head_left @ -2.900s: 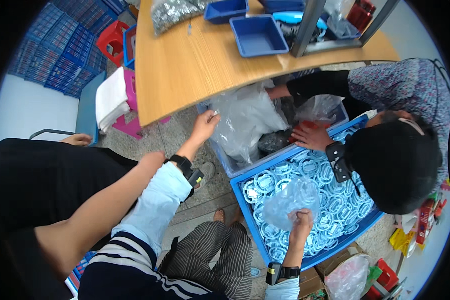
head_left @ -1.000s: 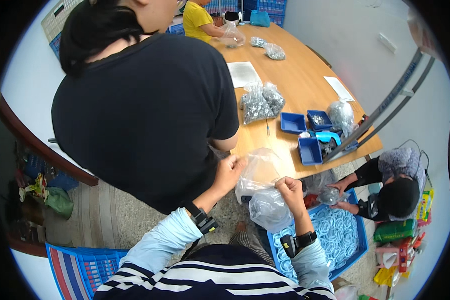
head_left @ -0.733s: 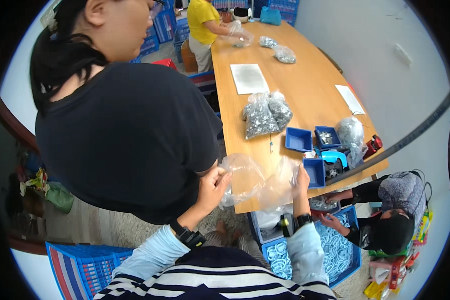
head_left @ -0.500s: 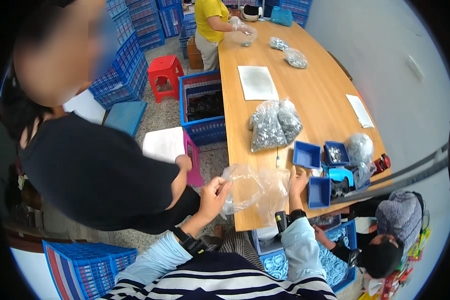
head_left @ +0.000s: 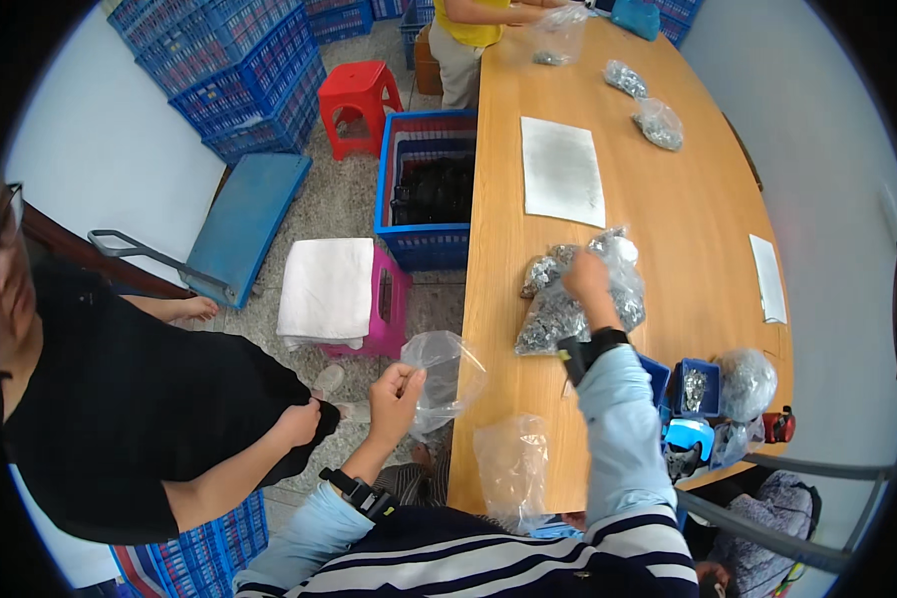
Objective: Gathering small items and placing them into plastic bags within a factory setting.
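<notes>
Hands stand well apart: the left hand (head_left: 394,404) has thumb and fingers closed on the rim of a clear bag (head_left: 444,384), and the right hand (head_left: 588,276) is at the parts bag (head_left: 578,319), its fingertips hidden, so whether it grips the plastic cannot be told. That parts bag, full of silvery pieces, lies on the table, slumped, its longer axis running from near left to far right; more bagged pieces press against its far-left side. It is ahead and to the right of the left hand; the right hand is far nearer, directly over its upper part. The clear bag hangs near left of the parts bag, at the table's left edge, mouth spread, nothing visible inside. Nearer the wearer than the parts bag, a loose bag (head_left: 513,463) lies on the wooden table (head_left: 688,219). Near right of it is a blue tray (head_left: 696,389) of metal bits; beyond it, a white sheet (head_left: 563,171), then two small bags (head_left: 658,125). Off the table, left of it, stands a purple stool (head_left: 394,299) under a white cloth (head_left: 327,289).
</notes>
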Tool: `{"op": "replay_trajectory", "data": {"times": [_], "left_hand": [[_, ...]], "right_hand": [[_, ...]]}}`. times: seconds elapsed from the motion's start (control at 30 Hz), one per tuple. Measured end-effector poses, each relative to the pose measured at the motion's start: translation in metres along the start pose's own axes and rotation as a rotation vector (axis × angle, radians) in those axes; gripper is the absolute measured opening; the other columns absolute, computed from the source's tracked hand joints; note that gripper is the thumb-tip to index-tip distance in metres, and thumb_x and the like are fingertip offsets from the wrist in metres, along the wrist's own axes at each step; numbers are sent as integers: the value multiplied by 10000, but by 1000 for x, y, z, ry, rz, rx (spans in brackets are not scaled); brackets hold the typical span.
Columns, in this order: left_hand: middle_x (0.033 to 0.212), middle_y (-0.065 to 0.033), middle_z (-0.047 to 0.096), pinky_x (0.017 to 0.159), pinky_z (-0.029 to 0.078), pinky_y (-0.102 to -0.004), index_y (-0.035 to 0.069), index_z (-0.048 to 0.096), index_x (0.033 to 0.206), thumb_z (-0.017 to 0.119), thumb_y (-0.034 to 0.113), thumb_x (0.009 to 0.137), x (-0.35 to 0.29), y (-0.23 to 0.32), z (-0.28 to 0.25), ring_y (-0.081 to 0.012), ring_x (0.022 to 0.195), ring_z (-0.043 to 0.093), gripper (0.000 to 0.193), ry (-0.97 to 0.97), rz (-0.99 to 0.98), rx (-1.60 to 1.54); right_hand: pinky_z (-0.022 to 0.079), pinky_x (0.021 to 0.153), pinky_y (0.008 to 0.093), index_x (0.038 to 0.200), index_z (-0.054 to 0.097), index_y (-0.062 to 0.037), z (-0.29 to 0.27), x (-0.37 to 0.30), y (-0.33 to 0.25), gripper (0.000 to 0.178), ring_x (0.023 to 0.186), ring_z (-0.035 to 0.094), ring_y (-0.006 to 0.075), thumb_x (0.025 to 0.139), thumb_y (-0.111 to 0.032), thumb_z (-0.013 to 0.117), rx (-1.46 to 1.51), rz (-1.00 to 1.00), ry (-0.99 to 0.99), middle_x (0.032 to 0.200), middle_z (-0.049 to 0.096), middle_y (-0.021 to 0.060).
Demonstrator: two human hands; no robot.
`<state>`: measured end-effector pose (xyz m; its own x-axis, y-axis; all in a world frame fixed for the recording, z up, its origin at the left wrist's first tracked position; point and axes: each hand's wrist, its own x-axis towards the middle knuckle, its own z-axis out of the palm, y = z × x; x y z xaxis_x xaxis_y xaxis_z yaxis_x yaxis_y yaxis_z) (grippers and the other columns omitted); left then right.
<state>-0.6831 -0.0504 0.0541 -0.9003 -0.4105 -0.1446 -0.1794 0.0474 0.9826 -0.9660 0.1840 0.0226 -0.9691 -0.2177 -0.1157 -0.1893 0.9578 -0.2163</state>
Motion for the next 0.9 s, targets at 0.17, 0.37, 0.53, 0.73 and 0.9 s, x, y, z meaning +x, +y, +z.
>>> {"op": "replay_trajectory", "data": {"times": [0.17, 0.37, 0.53, 0.73, 0.9], "left_hand": [[629, 66, 480, 469, 265, -162, 20, 517, 795, 544, 111, 845, 15, -9, 5, 17, 545, 370, 107, 56, -32, 28], [632, 69, 480, 468, 258, -158, 29, 509, 786, 538, 108, 849, 56, -15, 22, 21, 543, 364, 105, 73, -5, 21], [564, 78, 417, 444, 244, -177, 10, 532, 744, 571, 123, 829, 89, -8, 51, 9, 515, 319, 146, 137, 21, -4], [555, 62, 456, 437, 259, -186, -1, 532, 754, 575, 127, 825, 122, 17, 71, 7, 507, 356, 152, 93, 140, 67], [588, 43, 495, 460, 291, -183, 1, 527, 787, 561, 124, 834, 148, 15, 86, 2, 533, 389, 137, 42, 134, 81]], "right_hand": [[454, 793, 389, 1002, 502, 22, -8, 17, 46, 568, 927, 561, 343, 549, -243, 720, -28, -84, -256, 968, 584, 216], [474, 752, 404, 1029, 491, 25, -19, 32, 1, 541, 929, 577, 326, 615, -265, 682, -129, -196, -416, 993, 587, 207], [483, 645, 375, 869, 580, -81, 16, 30, -6, 145, 753, 629, 247, 754, -92, 491, -546, -344, -241, 819, 642, 79], [479, 609, 401, 706, 627, -81, -27, 52, 4, 116, 727, 617, 276, 706, -94, 512, -399, -498, -70, 750, 627, 111], [467, 629, 437, 742, 616, -36, -82, 50, 2, 129, 718, 599, 330, 703, -53, 494, -220, -460, -16, 752, 609, 166]]}}
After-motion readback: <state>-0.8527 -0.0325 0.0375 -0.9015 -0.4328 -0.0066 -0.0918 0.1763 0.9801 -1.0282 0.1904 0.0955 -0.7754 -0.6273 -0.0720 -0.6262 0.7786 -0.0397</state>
